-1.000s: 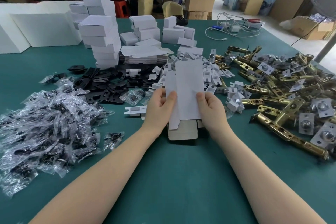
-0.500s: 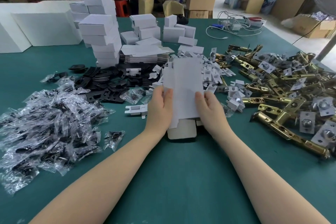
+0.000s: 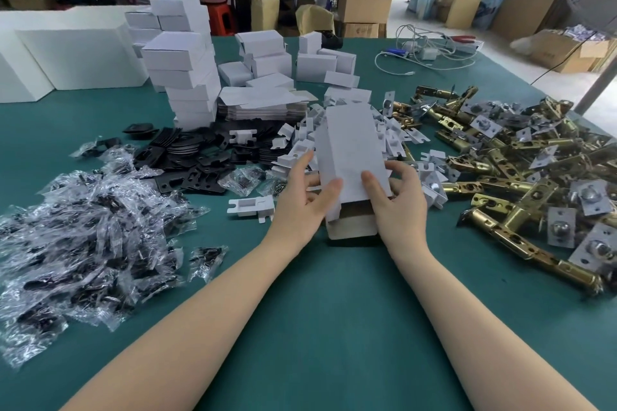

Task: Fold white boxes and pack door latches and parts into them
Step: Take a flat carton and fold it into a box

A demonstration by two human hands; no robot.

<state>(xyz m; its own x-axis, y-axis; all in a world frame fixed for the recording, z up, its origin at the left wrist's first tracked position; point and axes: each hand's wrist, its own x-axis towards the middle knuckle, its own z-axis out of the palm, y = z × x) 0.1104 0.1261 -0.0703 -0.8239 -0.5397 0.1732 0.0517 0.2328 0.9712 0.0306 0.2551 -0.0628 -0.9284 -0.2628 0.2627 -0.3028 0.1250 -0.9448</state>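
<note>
Both hands grip one white box [image 3: 350,150] at worktop [image 3: 334,310] centre: left hand [image 3: 305,198] thumb on top near edge, fingers curled along the side; right hand [image 3: 397,197] likewise. Thin card, light, likely creases easily; best held at near corners by the fold lines. Latches [image 3: 521,183] at 3 o'clock look heavy, rigid. Bagged parts [image 3: 83,227] at 9 o'clock, slippery.

Green table [image 3: 317,327]: brass latches [image 3: 521,177], bagged parts [image 3: 83,227], white boxes [image 3: 187,77].
</note>
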